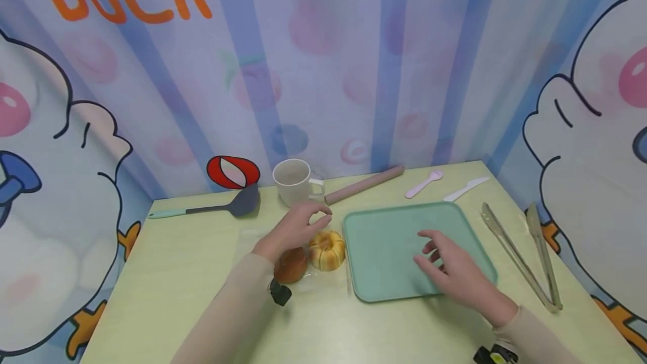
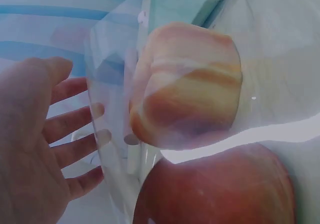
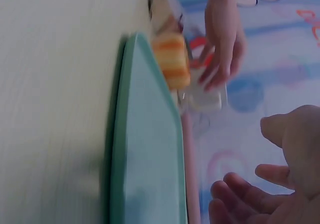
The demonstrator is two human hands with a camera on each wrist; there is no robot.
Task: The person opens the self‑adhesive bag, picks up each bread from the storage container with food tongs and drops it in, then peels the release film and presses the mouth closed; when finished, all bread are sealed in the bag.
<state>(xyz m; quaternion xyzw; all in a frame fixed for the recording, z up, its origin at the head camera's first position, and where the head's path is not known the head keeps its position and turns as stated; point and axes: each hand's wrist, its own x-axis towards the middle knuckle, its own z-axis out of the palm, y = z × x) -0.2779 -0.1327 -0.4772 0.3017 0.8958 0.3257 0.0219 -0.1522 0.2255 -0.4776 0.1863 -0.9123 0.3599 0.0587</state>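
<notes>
Spatula [image 1: 244, 202] lies at left on counter [image 1: 151, 274]; rolling pin [image 1: 365, 184] near back edge. Spoon [image 1: 422, 185], knife [image 1: 466, 189] back right; tongs [image 1: 545, 258] spread at right.

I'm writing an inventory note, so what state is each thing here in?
Left hand: fingers spread, tips seen through clear plastic
Tray: lying flat
Right hand: fingers loosely bent, above tray
Tongs: arms spread apart
Mug: upright
Pink rod: lying down
Spatula: lying down
Spoon: lying down
Knife: lying down
Yellow bun: looks whole
Brown bun: partly hidden, can't tell whether whole
</notes>
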